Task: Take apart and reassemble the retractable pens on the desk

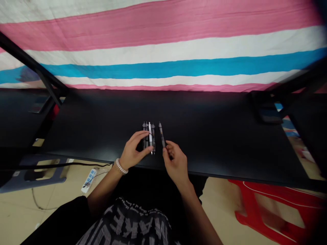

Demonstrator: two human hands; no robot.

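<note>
Several pens lie side by side in a row on the black table (217, 132). Most are clear with dark parts, and a white pen (150, 131) is among them. My left hand (134, 148), with a white coiled band at the wrist, reaches over this row. Its fingers lie across the upper part of the pens and its thumb is near their lower ends, with a gap between. To the right, my right hand (176, 160) pinches the lower end of a clear and dark pen (161, 135), set slightly apart from the row and tilted a little.
A striped pink, white and blue cloth (163, 68) hangs behind the table. Dark metal struts (48, 88) rise at both sides. Below right stands a red plastic stool (247, 204); below left are a grey-blue stool (57, 173) and a power strip (90, 179) on the floor.
</note>
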